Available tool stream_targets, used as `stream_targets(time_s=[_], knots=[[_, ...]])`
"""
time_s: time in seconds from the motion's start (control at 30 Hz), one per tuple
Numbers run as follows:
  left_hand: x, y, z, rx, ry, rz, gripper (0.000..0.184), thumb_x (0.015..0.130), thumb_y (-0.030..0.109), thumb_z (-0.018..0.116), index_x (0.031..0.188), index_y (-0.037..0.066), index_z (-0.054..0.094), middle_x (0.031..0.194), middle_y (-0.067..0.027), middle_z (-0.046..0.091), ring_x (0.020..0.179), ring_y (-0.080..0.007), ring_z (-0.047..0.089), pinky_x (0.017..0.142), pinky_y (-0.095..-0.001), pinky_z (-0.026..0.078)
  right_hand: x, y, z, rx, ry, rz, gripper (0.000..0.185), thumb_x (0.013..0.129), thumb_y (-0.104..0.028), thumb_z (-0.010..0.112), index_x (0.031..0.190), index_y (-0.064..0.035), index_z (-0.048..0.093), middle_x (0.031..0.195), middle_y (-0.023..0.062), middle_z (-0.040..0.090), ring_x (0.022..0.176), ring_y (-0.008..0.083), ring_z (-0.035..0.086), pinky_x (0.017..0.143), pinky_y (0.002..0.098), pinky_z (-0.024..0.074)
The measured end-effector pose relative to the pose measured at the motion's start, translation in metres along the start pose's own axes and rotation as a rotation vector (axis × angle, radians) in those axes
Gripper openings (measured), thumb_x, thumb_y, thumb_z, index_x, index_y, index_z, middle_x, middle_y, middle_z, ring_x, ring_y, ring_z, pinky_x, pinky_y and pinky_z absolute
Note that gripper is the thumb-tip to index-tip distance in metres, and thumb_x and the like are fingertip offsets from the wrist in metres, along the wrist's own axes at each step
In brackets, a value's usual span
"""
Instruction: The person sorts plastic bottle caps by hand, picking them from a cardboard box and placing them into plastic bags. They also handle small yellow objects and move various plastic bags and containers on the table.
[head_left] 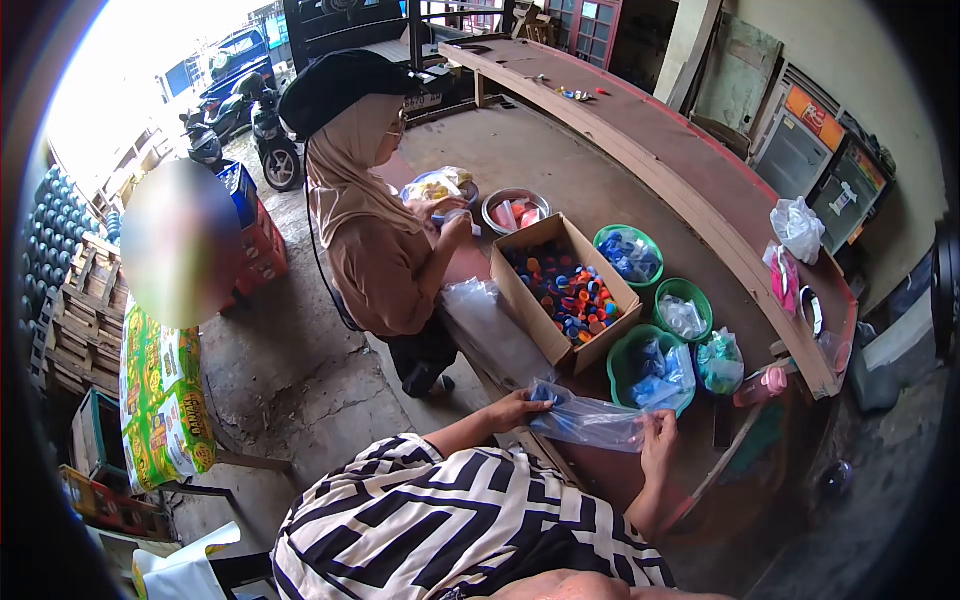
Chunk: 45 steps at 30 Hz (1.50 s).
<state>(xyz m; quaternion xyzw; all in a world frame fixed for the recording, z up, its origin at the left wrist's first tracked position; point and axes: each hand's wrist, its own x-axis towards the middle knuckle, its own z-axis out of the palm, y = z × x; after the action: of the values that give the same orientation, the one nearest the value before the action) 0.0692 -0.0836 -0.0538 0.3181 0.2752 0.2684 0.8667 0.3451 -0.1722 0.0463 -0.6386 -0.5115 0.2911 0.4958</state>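
Left hand (518,410) and right hand (657,443) pinching opposite ends of clear plastic bag (588,418), green basket (619,365) just beyond hands, carton (527,312) of coloured caps (568,293) farther out.

Head view in uneven daylight, with wide-angle distortion.
Glare whitens the upper left; the lower right is dim. The table (560,165) curves toward dark, rounded margins. Pale highlights streak the bag (590,420), and a smoothly blurred patch (180,245) at left hides detail.
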Motion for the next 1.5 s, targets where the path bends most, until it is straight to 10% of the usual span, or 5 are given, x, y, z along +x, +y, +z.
stream_targets(time_s=[0.3, 0.53, 1.2, 1.27, 1.5], knots=[[-0.001, -0.027, 0.000, 1.035, 0.412, 0.398, 0.062, 0.085, 0.036, 0.068, 0.131, 0.002, 0.043, 0.120, -0.0207, 0.055, 0.109, -0.0276, 0.056, 0.089, -0.0356, 0.046, -0.002, -0.015, 0.041, -0.085, -0.133, -0.126, 0.012, 0.092, -0.008, 0.055, 0.102, -0.0029, 0.050, 0.083, 0.0114, 0.068, 0.057, 0.0151, 0.062, 0.046, 0.0277, 0.0475], [-0.025, 0.032, 0.085, 0.871, 0.193, 0.438, 0.055, 0.085, 0.029, 0.069, 0.128, 0.003, 0.047, 0.095, -0.0128, 0.063, 0.088, -0.0179, 0.061, 0.077, -0.0311, 0.050, -0.017, -0.012, 0.077, -0.229, -0.381, -0.175, 0.035, 0.085, -0.017, 0.062, 0.115, -0.0085, 0.048, 0.102, 0.0233, 0.061, 0.092, 0.0437, 0.060, 0.074, 0.0475, 0.0484], [-0.020, 0.021, 0.097, 1.189, 0.314, 0.725, 0.031, 0.072, -0.003, 0.054, 0.101, 0.003, 0.056, 0.099, -0.0152, 0.052, 0.087, -0.0341, 0.058, 0.071, -0.0436, 0.049, -0.016, -0.045, 0.078, -0.364, -0.511, 0.121, 0.035, 0.080, -0.002, 0.056, 0.115, -0.0016, 0.052, 0.116, 0.0257, 0.057, 0.105, 0.0407, 0.056, 0.084, 0.0466, 0.0462], [-0.022, 0.020, 0.097, 1.281, 0.250, 0.666, 0.024, 0.073, 0.000, 0.054, 0.095, 0.006, 0.061, 0.109, -0.0130, 0.051, 0.093, -0.0357, 0.058, 0.075, -0.0438, 0.051, -0.018, -0.006, 0.084, -0.322, -0.356, -0.309, 0.044, 0.076, -0.001, 0.061, 0.119, -0.0001, 0.050, 0.117, 0.0245, 0.057, 0.106, 0.0385, 0.057, 0.085, 0.0446, 0.0476], [-0.004, 0.030, 0.098, 1.287, 0.228, 0.601, 0.028, 0.072, -0.003, 0.056, 0.097, 0.004, 0.067, 0.121, -0.0145, 0.054, 0.101, -0.0344, 0.060, 0.083, -0.0402, 0.052, -0.005, -0.023, 0.074, -0.331, -0.390, -0.199, 0.048, 0.073, 0.001, 0.064, 0.119, 0.0002, 0.051, 0.110, 0.0204, 0.060, 0.100, 0.0355, 0.060, 0.085, 0.0400, 0.0490]])
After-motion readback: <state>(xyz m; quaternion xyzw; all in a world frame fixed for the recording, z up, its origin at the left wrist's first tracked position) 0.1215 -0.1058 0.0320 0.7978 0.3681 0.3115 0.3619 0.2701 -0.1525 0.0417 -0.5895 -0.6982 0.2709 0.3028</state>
